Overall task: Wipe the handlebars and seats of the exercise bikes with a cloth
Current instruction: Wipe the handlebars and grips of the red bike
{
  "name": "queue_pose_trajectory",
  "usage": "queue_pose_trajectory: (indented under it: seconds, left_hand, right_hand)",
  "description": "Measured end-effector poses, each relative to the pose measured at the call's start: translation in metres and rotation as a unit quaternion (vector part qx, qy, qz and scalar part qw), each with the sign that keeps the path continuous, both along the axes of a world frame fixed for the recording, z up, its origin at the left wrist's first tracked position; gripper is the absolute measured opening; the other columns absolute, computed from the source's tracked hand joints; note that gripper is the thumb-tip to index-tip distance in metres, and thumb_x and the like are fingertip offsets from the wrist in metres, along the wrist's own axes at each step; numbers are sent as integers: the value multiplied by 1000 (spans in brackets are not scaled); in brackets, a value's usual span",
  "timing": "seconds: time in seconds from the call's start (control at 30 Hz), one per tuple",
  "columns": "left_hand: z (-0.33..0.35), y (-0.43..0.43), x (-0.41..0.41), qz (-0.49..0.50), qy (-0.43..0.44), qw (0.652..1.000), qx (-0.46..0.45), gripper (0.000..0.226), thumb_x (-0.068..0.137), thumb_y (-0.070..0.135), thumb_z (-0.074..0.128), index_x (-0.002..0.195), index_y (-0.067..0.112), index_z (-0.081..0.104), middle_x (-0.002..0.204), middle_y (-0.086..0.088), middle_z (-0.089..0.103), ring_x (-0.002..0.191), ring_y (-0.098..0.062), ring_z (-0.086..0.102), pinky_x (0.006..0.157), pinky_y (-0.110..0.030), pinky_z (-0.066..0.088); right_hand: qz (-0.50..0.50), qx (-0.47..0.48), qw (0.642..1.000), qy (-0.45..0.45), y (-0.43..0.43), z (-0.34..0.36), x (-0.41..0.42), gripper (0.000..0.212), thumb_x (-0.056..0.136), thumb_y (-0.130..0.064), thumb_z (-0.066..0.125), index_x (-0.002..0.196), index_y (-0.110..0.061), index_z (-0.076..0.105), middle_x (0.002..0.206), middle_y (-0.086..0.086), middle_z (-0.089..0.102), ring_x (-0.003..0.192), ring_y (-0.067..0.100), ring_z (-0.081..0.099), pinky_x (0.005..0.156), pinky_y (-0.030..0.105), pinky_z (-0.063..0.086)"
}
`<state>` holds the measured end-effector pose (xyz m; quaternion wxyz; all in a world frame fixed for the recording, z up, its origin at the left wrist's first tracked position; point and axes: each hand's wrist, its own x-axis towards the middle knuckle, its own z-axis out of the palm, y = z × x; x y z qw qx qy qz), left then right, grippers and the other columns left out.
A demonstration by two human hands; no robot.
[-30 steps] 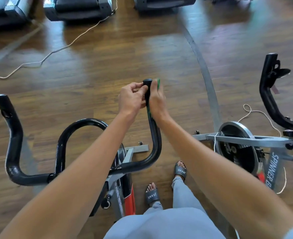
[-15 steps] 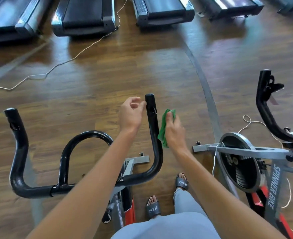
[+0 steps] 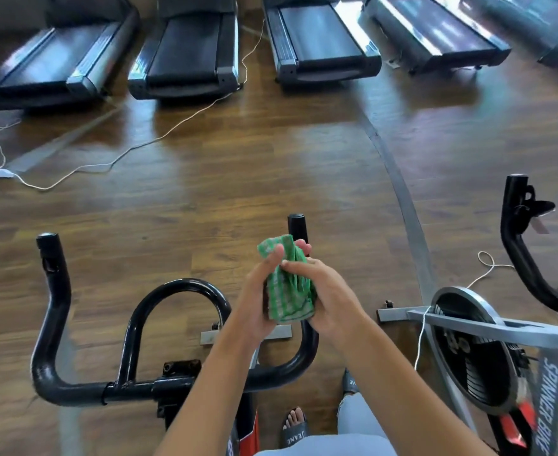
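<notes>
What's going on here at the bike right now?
A person stands at the black tubular handlebars of an exercise bike and holds a bunched green-and-white checked cloth in both hands. The left hand and right hand grip it together, in front of the right-side upright grip. Neither hand is on the bar, and the cloth looks as if it is being regathered. A second grey-framed exercise bike stands to the right.
</notes>
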<state>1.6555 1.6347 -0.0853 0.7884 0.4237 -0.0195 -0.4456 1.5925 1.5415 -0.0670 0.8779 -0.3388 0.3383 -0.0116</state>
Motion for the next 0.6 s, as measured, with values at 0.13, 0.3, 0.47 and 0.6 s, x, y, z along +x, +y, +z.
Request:
queue_pose_trajectory:
  seconds: [0.13,0.3,0.47,0.6]
  left_hand:
    - [-6,5,18,112,7,994,18,40,98,29,41,124,2,57,122,-22,64,106,-36,64,96,-49,49]
    - [-12,-23,40,163,-102,954,228,35,99,47,48,103,14,59,90,-11,67,78,-27,66,80,-47,55]
    - [-6,-61,33,124,-160,942,269,82,85,81,32,137,21,52,136,-6,58,127,-27,53,108,-44,40]
    - [-6,-66,39,140,-170,933,284,91,83,84,22,148,24,41,151,0,44,140,-22,40,116,-41,30]
  right_hand:
    - [33,-439,895,76,-9,-3,9,14,92,-23,70,104,-16,69,104,4,64,93,9,62,78,20,49]
    - [-10,-590,807,12,-60,-4,47,26,99,-15,58,123,-21,66,115,-1,53,99,7,55,83,5,43]
    - [194,-704,681,50,-75,-15,55,44,103,-57,31,127,-39,64,148,-12,34,137,14,24,110,39,26]
    - [80,-654,750,63,-80,-24,47,50,105,-55,25,123,-36,67,142,-9,46,134,15,32,112,41,28]
